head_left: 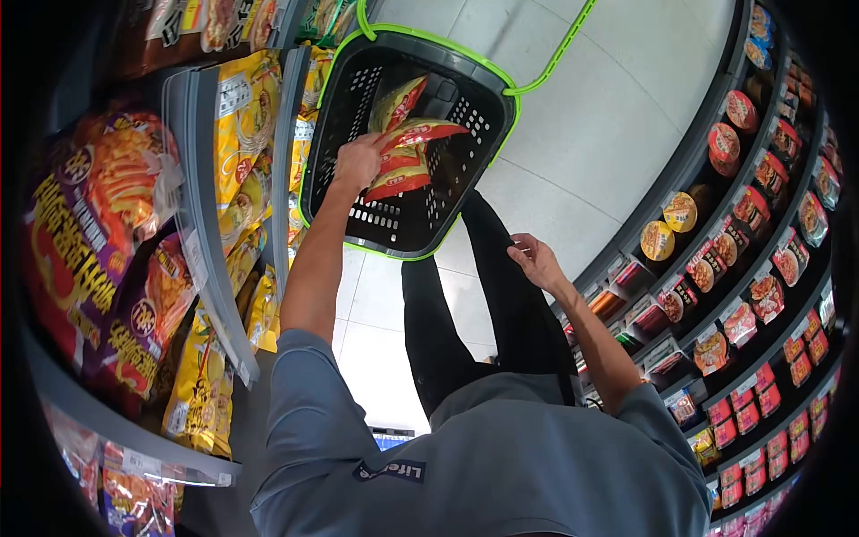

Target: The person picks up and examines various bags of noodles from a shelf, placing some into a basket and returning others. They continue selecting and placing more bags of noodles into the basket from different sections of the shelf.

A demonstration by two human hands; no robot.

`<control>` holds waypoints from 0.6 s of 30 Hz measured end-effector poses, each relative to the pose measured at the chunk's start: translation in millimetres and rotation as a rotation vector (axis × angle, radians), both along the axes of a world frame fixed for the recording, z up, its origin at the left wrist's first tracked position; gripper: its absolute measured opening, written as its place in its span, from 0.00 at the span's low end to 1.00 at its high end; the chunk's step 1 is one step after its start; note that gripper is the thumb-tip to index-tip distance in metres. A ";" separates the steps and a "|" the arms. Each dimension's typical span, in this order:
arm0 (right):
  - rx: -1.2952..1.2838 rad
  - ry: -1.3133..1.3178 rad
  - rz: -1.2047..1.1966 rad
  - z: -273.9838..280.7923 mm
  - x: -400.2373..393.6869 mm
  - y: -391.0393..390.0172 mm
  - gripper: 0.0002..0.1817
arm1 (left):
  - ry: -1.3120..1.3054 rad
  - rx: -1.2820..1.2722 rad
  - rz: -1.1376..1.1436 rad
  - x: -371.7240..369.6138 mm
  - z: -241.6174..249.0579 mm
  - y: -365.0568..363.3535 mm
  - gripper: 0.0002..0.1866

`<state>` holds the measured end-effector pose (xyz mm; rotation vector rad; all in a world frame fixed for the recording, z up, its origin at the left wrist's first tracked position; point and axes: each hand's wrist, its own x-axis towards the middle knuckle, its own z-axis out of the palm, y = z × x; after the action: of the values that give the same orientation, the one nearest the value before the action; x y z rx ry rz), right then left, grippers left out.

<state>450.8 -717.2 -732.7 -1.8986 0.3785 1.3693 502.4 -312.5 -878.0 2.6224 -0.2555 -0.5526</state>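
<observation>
Inside a black shopping basket with a bright green rim [514, 116] lie several red and yellow snack packets [398, 170]. My left hand [358, 163] reaches over the basket's left side, its fingers closed on the end of one red and yellow packet [425, 132]. The fingertips are partly hidden by the packet. My right hand [537, 260] hangs by my right thigh, below and right of the basket, with its fingers loosely bent and apart and nothing in it.
Shelves on the left hold large purple bags [89, 233] and yellow bags [246, 125]. Curved shelves on the right carry rows of cup noodles [724, 143] and small red packs [747, 418]. Pale floor tiles [582, 116] run between them. The basket's green handle [564, 45] leans outward.
</observation>
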 end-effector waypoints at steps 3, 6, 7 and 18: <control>0.009 0.007 -0.040 -9.5 -3.9 6.8 0.21 | 0.100 0.090 0.139 -9.1 -25.4 6.1 0.22; 0.007 0.002 -0.060 -9.9 -9.1 14.2 0.20 | 0.397 0.366 0.306 -16.6 -27.1 3.8 0.18; 0.011 -0.013 -0.055 -8.7 -9.5 17.5 0.19 | 0.400 0.366 0.309 -19.8 -21.9 -0.4 0.18; 0.111 -0.162 0.093 -7.8 -27.8 43.9 0.20 | 0.481 0.033 0.328 -129.5 81.9 -42.9 0.10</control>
<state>423.1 -673.2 -740.5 -1.9387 0.1324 1.2579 372.9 -355.4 -796.0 2.3953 0.3294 -1.0400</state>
